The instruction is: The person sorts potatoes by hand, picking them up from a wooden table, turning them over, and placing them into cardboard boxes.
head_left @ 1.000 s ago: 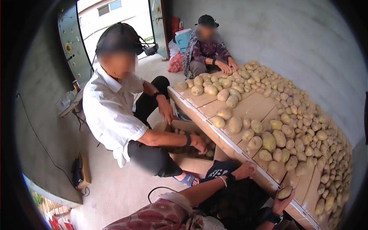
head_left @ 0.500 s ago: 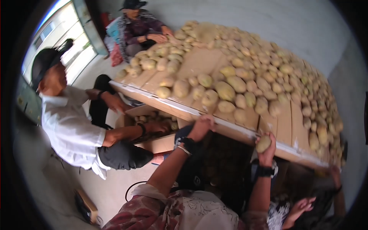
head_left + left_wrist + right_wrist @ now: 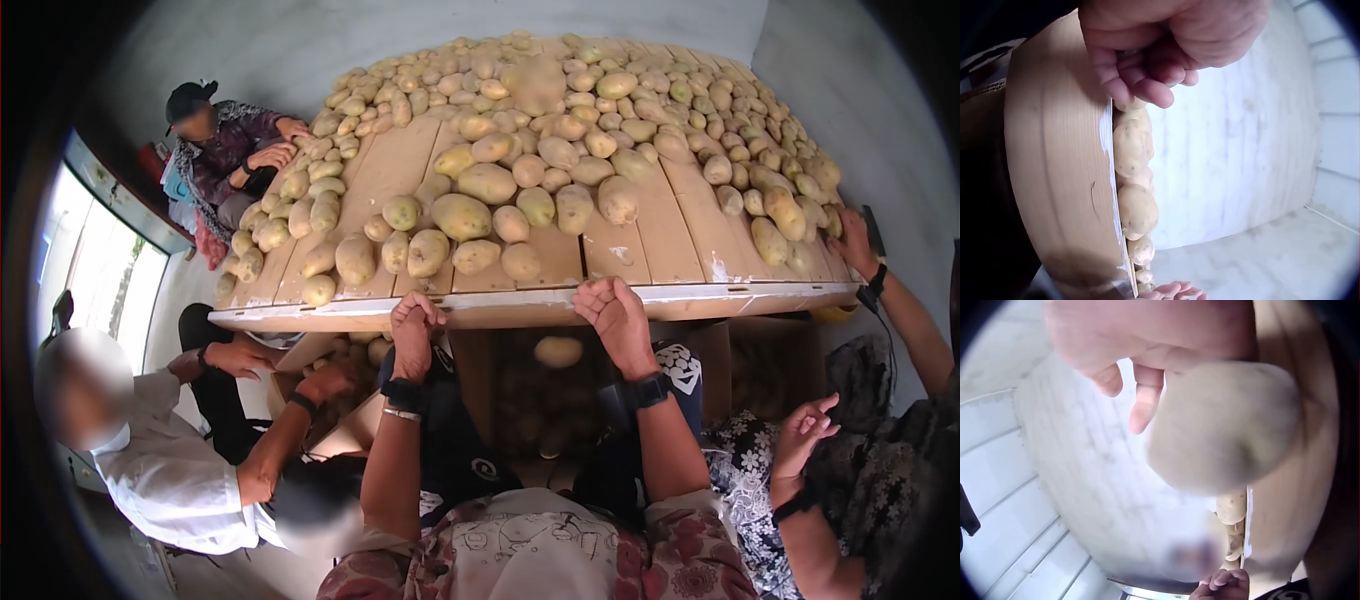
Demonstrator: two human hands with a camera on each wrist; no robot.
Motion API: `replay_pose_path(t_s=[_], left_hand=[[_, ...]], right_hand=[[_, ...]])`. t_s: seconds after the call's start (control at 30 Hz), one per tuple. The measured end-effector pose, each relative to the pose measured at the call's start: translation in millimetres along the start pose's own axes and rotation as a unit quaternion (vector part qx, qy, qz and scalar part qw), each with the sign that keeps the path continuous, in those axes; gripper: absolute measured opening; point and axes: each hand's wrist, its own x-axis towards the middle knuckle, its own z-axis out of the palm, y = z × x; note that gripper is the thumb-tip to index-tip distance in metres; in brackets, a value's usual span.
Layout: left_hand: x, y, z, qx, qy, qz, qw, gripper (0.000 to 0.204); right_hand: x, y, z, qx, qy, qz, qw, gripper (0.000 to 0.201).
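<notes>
A single potato (image 3: 558, 352) is in the air below the table edge, between my hands and over a dark box (image 3: 500, 425) with potatoes in it. My right hand (image 3: 617, 322) is just to its upper right, at the white-streaked front edge, with fingers loosely bent and apart from it. In the right wrist view the blurred potato (image 3: 1225, 428) overlaps the base of the hand. My left hand (image 3: 414, 330) rests at the same edge, fingers loosely curled and holding nothing. Near it on the tabletop lie potatoes (image 3: 1137, 209).
A wide wooden table (image 3: 690, 230) bears a large spread of potatoes (image 3: 487, 184). At the left, a person in a white shirt (image 3: 180, 480) reaches into a cardboard box (image 3: 352, 436). Another person (image 3: 225, 150) sits at the far left corner; a third person's arms (image 3: 800, 470) are at the right.
My head view has swung to the right, so the table now lies straight ahead. My right hand has let go of the potato it held, which is now below the edge.
</notes>
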Motion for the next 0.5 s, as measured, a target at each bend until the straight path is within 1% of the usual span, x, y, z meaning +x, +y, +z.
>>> replay_pose_path(t_s=[0.03,0.07,0.1,0.17,0.2,0.23,0.3,0.33,0.4,0.43,0.47,0.5], left_hand=[[4.4,1.7,1.6,0.008,-0.004,-0.007,1.000,0.019],[5.1,-0.4,3.9,-0.008,-0.015,-0.003,1.000,0.018],[5.3,-2.0,4.3,-0.005,-0.024,-0.007,1.000,0.018],[6.0,-8.2,10.0,-0.026,-0.034,-0.014,0.999,0.018],[5.7,-9.1,16.2,-0.020,-0.033,-0.002,0.999,0.018],[6.0,-9.5,20.0,-0.021,-0.036,0.006,0.999,0.018],[5.0,-8.7,20.9,0.005,-0.040,-0.022,0.999,0.018],[6.8,-13.0,17.1,-0.005,-0.049,-0.024,0.998,0.018],[3.8,-8.6,19.7,0.007,-0.047,-0.027,0.999,0.020],[2.7,-3.5,18.7,0.028,-0.043,-0.030,0.998,0.022],[5.4,-15.3,11.8,0.009,-0.063,0.001,0.998,0.022],[4.1,-17.9,11.1,0.056,-0.047,0.024,0.997,0.024]], right_hand=[[2.0,-4.1,3.8,-0.018,0.003,-0.004,1.000,0.035],[1.2,-7.4,7.8,0.007,-0.010,-0.007,1.000,0.025],[1.0,-5.0,9.5,0.010,-0.003,-0.013,1.000,0.025],[1.9,-1.0,11.4,-0.038,0.040,-0.020,0.998,0.016],[4.9,4.2,9.4,-0.038,0.034,-0.019,0.999,0.012],[6.6,6.6,13.2,-0.043,0.054,-0.010,0.998,0.015],[11.9,16.7,14.3,-0.007,0.047,-0.009,0.999,0.015],[10.8,22.7,14.3,-0.011,0.045,-0.008,0.999,0.015],[13.1,31.4,24.0,-0.067,0.042,0.016,0.997,0.013],[11.1,32.3,29.7,-0.067,0.031,0.013,0.997,0.013],[7.1,31.1,36.4,-0.102,0.019,0.023,0.994,0.013],[5.8,32.5,43.7,-0.136,-0.004,0.036,0.990,0.013]])
